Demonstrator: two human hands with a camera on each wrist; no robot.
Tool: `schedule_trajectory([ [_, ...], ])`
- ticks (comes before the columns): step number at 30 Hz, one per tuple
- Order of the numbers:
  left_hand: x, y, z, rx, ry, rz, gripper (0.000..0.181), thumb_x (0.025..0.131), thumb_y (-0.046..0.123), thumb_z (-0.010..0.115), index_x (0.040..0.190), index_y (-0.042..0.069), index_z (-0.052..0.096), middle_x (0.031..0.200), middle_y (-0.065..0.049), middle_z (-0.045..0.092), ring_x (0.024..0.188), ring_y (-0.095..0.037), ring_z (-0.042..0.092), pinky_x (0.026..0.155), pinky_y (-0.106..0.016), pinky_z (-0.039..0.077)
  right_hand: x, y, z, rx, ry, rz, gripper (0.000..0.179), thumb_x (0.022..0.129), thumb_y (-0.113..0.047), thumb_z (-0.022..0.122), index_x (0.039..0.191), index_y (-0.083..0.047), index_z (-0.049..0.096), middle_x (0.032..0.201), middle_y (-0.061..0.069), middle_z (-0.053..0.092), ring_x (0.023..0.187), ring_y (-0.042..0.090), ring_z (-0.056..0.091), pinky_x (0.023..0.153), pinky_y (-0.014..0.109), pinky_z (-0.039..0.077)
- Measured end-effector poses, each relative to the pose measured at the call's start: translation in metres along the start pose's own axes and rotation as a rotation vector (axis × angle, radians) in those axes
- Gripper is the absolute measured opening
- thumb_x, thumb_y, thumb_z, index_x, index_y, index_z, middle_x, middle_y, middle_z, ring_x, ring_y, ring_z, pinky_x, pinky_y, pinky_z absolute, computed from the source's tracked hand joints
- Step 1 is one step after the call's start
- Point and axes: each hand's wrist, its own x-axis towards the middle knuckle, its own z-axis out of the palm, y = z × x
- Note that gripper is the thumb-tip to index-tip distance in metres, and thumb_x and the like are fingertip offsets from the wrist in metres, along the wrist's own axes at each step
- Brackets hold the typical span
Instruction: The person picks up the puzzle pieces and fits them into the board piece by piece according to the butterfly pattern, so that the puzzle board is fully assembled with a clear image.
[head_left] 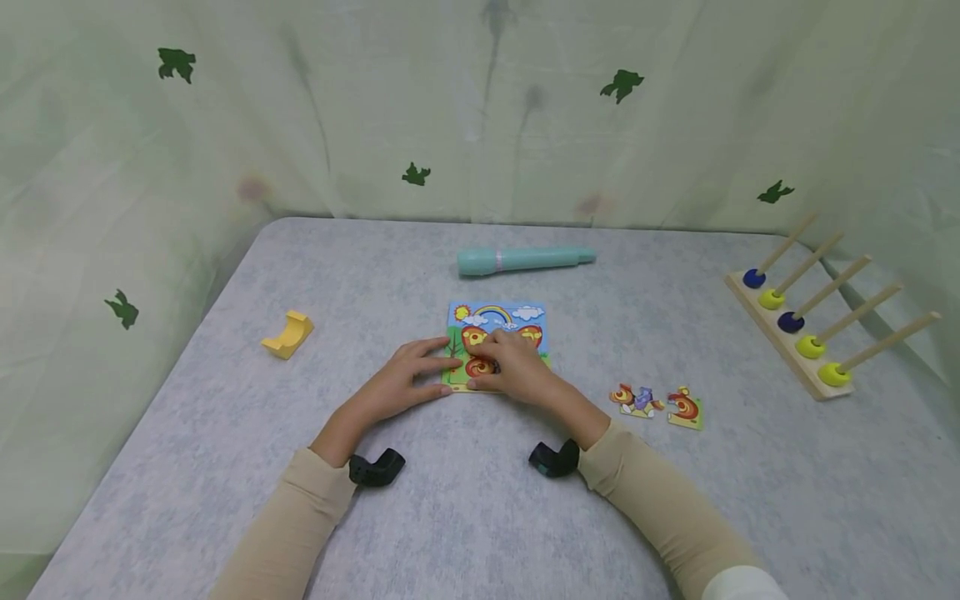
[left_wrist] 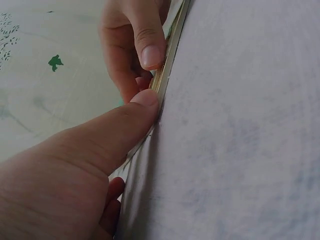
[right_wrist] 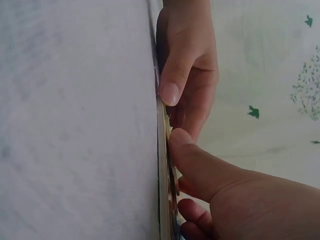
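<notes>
The head view gives the full layout: a flat, square picture-puzzle board [head_left: 497, 315], printed with sun, rainbow and orange butterfly wings, lies at mid-table before me. My wrist views give its thickness instead: seen edge-on, it is pale and layered, and the right wrist view shows a thin layer standing slightly proud beside my right thumb.

Edges and room: the grey mottled tabletop [head_left: 465, 517] extends between the board and my body. Beyond the board's far edge, well short of the pale curtain [head_left: 360, 92], lies a teal cylindrical tube [head_left: 525, 260]. To the left, well apart, sits a yellow curved block [head_left: 288, 339]. To the right are a loose orange-and-purple puzzle piece [head_left: 639, 402] and a loose green-and-orange puzzle piece [head_left: 686, 410]; farther right stands a wooden peg rack [head_left: 783, 342] with blue and yellow beads.

Hands: my left hand [head_left: 399, 377] is spread, fingertips on the board's left side, thumb at its near-left corner. My right hand [head_left: 519, 367] is just beside it, fingers bent over the lower wing area, thumb at the near edge. Whether it pinches a piece or only presses, I cannot tell.
</notes>
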Motion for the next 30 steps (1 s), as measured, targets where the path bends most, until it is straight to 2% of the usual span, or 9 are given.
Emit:
schedule_trajectory([
  [6, 0.0, 0.002, 0.0, -0.008, -0.003, -0.025, 0.043, 0.084, 0.036, 0.062, 0.123, 0.019, 0.058, 0.141, -0.007, 0.032, 0.128, -0.029, 0.024, 0.099, -0.05, 0.024, 0.0, 0.004, -0.007, 0.034, -0.06, -0.037, 0.051, 0.084, -0.036, 0.062, 0.129, -0.015, 0.051, 0.106, 0.003, 0.049, 0.089, 0.015, 0.041, 0.077, 0.034, 0.033],
  [10, 0.0, 0.002, 0.0, -0.002, 0.002, -0.015, 0.043, 0.084, 0.035, 0.063, 0.123, 0.018, 0.058, 0.141, -0.008, 0.033, 0.127, -0.03, 0.025, 0.098, -0.051, 0.024, 0.001, 0.005, -0.01, 0.003, -0.069, -0.054, 0.047, 0.084, -0.034, 0.062, 0.127, -0.016, 0.053, 0.105, 0.003, 0.049, 0.089, 0.016, 0.041, 0.078, 0.035, 0.032],
  [15, 0.0, 0.003, 0.0, -0.004, 0.002, -0.015, 0.042, 0.084, 0.035, 0.063, 0.122, 0.018, 0.059, 0.14, -0.009, 0.033, 0.127, -0.03, 0.025, 0.098, -0.051, 0.024, 0.002, 0.004, -0.011, -0.055, -0.08, -0.04, 0.048, 0.083, -0.037, 0.063, 0.127, -0.02, 0.053, 0.104, 0.002, 0.048, 0.091, 0.017, 0.041, 0.078, 0.036, 0.032],
  [18, 0.0, 0.003, -0.001, 0.0, -0.001, -0.024, 0.042, 0.084, 0.035, 0.063, 0.122, 0.018, 0.058, 0.141, -0.008, 0.033, 0.127, -0.03, 0.025, 0.098, -0.051, 0.024, 0.001, 0.004, -0.012, -0.045, -0.102, -0.011, 0.05, 0.084, -0.039, 0.061, 0.13, -0.022, 0.05, 0.109, 0.003, 0.047, 0.096, 0.018, 0.041, 0.082, 0.037, 0.032],
  [21, 0.0, 0.004, -0.001, -0.002, -0.004, -0.03, 0.042, 0.084, 0.034, 0.063, 0.122, 0.019, 0.058, 0.141, -0.007, 0.032, 0.128, -0.029, 0.024, 0.099, -0.05, 0.023, 0.0, 0.004, -0.013, 0.006, -0.132, 0.022, 0.053, 0.085, -0.041, 0.059, 0.133, -0.023, 0.046, 0.117, 0.005, 0.046, 0.104, 0.019, 0.04, 0.088, 0.039, 0.03],
  [24, 0.0, 0.003, -0.001, 0.004, -0.006, -0.022, 0.042, 0.084, 0.034, 0.063, 0.122, 0.018, 0.059, 0.141, -0.008, 0.033, 0.128, -0.03, 0.025, 0.099, -0.05, 0.022, -0.003, 0.005, -0.018, 0.117, -0.146, 0.035, 0.055, 0.086, -0.037, 0.06, 0.136, -0.02, 0.042, 0.123, 0.008, 0.043, 0.108, 0.019, 0.04, 0.089, 0.039, 0.033],
  [28, 0.001, 0.003, -0.002, 0.004, -0.007, -0.015, 0.042, 0.084, 0.034, 0.063, 0.122, 0.018, 0.059, 0.14, -0.009, 0.033, 0.127, -0.031, 0.025, 0.099, -0.051, 0.022, -0.012, 0.005, -0.03, 0.272, -0.103, 0.03, 0.058, 0.085, -0.029, 0.063, 0.137, -0.013, 0.04, 0.129, 0.012, 0.037, 0.113, 0.023, 0.039, 0.088, 0.04, 0.038],
  [30, 0.001, 0.003, -0.002, 0.005, -0.003, -0.011, 0.042, 0.083, 0.033, 0.064, 0.121, 0.017, 0.059, 0.14, -0.01, 0.034, 0.127, -0.031, 0.025, 0.099, -0.051, 0.021, -0.018, 0.005, -0.038, 0.317, -0.059, 0.03, 0.06, 0.084, -0.027, 0.064, 0.136, -0.011, 0.04, 0.131, 0.012, 0.035, 0.117, 0.024, 0.037, 0.091, 0.043, 0.037],
])
